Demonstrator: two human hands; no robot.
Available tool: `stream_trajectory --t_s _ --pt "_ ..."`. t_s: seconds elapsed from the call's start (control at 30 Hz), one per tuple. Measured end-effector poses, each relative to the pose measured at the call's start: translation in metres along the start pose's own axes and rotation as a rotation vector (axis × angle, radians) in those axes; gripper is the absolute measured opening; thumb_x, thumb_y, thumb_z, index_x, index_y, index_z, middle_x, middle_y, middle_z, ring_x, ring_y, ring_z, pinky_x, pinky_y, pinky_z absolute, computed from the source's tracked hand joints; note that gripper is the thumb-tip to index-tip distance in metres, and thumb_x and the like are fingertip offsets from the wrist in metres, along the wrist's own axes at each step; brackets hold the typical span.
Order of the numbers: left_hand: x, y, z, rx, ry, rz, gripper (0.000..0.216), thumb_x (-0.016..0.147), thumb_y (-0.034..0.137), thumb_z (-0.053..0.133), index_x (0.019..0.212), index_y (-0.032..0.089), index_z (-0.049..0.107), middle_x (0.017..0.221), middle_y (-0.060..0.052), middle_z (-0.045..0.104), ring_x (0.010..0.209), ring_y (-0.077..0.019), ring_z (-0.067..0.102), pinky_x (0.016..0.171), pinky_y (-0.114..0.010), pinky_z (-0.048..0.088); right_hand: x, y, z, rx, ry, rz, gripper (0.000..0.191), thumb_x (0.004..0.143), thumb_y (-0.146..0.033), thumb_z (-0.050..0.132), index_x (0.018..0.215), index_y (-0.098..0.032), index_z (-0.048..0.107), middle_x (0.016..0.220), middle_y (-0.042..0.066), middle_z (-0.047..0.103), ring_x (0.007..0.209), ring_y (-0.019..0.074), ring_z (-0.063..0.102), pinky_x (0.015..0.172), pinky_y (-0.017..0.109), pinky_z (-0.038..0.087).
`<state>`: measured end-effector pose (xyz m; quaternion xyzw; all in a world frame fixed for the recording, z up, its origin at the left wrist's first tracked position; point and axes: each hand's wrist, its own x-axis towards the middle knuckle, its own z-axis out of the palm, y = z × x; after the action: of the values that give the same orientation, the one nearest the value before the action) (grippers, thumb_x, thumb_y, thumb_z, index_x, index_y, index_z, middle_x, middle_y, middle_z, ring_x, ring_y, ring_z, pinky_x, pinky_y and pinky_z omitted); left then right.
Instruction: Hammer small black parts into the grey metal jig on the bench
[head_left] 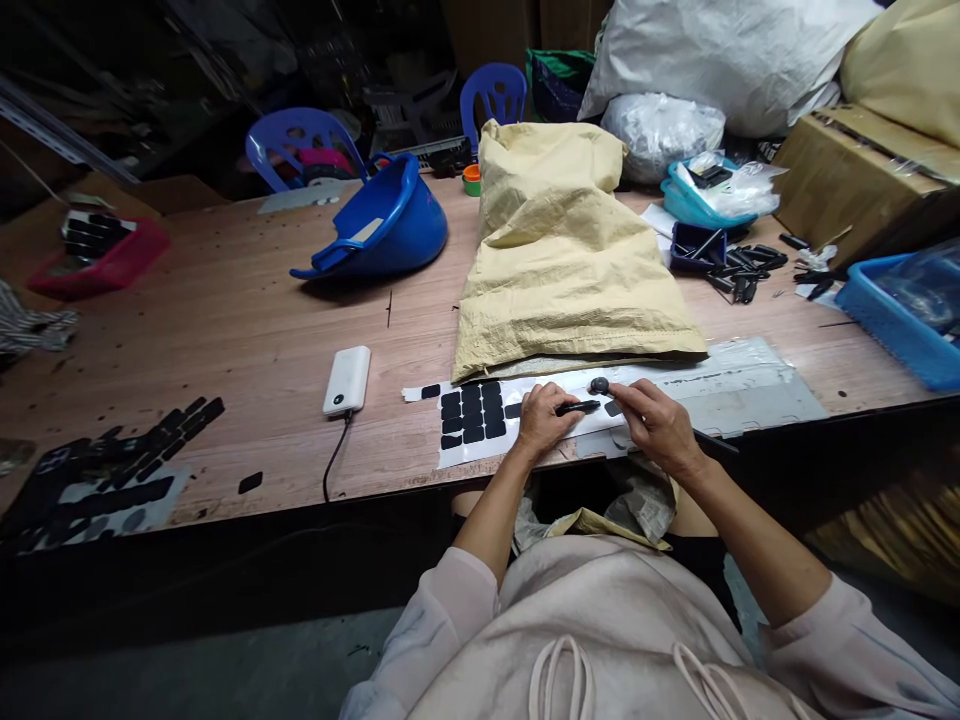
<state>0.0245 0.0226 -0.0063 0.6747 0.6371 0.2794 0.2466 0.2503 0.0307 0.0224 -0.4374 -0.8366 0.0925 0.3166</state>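
My left hand is closed round a thin black stick-like part that points right. My right hand pinches a small round black piece at the stick's far end. Both hands rest at the near edge of a wooden table, over a white backing sheet that carries several black adhesive pads. A yellow woven sack lies just behind the hands.
A white power bank with a cable lies left of the sheet. Further off are a tipped blue basin, a red tray, black pad scraps at left, loose black parts, a blue crate and a cardboard box.
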Motion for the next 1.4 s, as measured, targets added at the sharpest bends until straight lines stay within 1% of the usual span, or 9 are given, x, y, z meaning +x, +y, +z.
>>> stream_trajectory --t_s 0.13,0.33,0.43,0.6,1.0,1.13,1.27,1.33,1.4 --pt "0.000 0.000 0.000 0.001 -0.004 0.001 0.014 0.084 0.029 0.082 0.098 0.029 0.083 0.098 -0.002 0.073 0.100 -0.0225 0.061 0.094 -0.040 0.046 -0.004 0.008 0.003 -0.033 -0.041 -0.004 0.033 0.104 -0.026 0.051 0.127 -0.029 0.075 0.096 0.004 0.071 0.082 0.0165 0.068 0.067 0.026 0.050" --pt "0.000 0.002 0.000 0.027 0.004 -0.010 0.016 0.080 0.026 0.082 0.097 0.028 0.082 0.098 -0.002 0.073 0.102 -0.0247 0.061 0.096 -0.041 0.047 0.004 0.038 -0.009 -0.083 0.050 0.041 0.034 0.104 -0.032 0.051 0.129 -0.031 0.074 0.099 0.005 0.071 0.089 0.0192 0.068 0.070 0.029 0.051" --pt "0.000 0.002 0.000 0.042 0.001 -0.014 0.018 0.078 0.024 0.082 0.096 0.027 0.082 0.099 -0.003 0.073 0.102 -0.0252 0.062 0.097 -0.042 0.048 0.007 0.064 -0.015 -0.145 0.002 -0.005 0.033 0.103 -0.032 0.053 0.126 -0.031 0.076 0.098 0.006 0.070 0.088 0.0203 0.065 0.069 0.031 0.048" --pt "0.000 0.003 -0.001 0.058 -0.011 -0.006 0.023 0.077 0.023 0.083 0.099 0.026 0.081 0.101 -0.004 0.072 0.103 -0.0257 0.062 0.097 -0.042 0.048 0.005 0.096 -0.014 -0.180 -0.066 -0.111 0.029 0.102 -0.030 0.054 0.114 -0.027 0.080 0.093 0.008 0.067 0.085 0.0228 0.057 0.079 0.037 0.046" --pt "-0.001 0.003 -0.003 0.096 -0.013 0.001 0.020 0.084 0.024 0.080 0.103 0.026 0.079 0.103 -0.003 0.071 0.103 -0.0248 0.061 0.099 -0.042 0.047 0.001 0.093 -0.007 -0.189 -0.029 -0.025 0.026 0.101 -0.036 0.057 0.110 -0.026 0.079 0.096 0.008 0.068 0.089 0.0244 0.056 0.082 0.039 0.045" --pt "-0.036 0.013 -0.004 0.075 -0.014 0.160 0.016 0.092 0.031 0.072 0.105 0.024 0.078 0.105 -0.008 0.072 0.104 -0.0261 0.062 0.098 -0.043 0.049 0.001 0.093 -0.007 -0.195 -0.028 -0.020 0.027 0.102 -0.036 0.055 0.110 -0.025 0.079 0.097 0.009 0.068 0.089 0.0244 0.056 0.082 0.039 0.046" --pt "-0.100 0.011 0.011 -0.038 -0.218 0.314 0.023 0.100 0.038 0.060 0.112 0.026 0.076 0.100 -0.009 0.074 0.094 -0.0230 0.068 0.087 -0.037 0.056 0.000 0.094 -0.006 -0.190 -0.033 -0.014 0.026 0.100 -0.035 0.057 0.110 -0.026 0.079 0.098 0.009 0.068 0.091 0.0251 0.057 0.083 0.040 0.046" --pt "-0.126 0.003 0.025 -0.013 -0.255 0.244 0.025 0.102 0.037 0.057 0.116 0.027 0.075 0.099 -0.008 0.074 0.093 -0.0219 0.071 0.084 -0.034 0.058 0.000 0.095 -0.005 -0.195 -0.036 -0.016 0.025 0.100 -0.034 0.057 0.110 -0.025 0.079 0.097 0.009 0.068 0.091 0.0249 0.057 0.083 0.039 0.046" --pt "-0.142 -0.006 0.038 0.057 -0.257 0.105 0.024 0.101 0.033 0.057 0.117 0.028 0.074 0.103 -0.007 0.075 0.094 -0.0220 0.073 0.084 -0.034 0.060 0.000 0.095 -0.004 -0.211 -0.032 -0.025 0.025 0.100 -0.033 0.057 0.109 -0.024 0.078 0.097 0.008 0.068 0.090 0.0245 0.056 0.082 0.039 0.045"
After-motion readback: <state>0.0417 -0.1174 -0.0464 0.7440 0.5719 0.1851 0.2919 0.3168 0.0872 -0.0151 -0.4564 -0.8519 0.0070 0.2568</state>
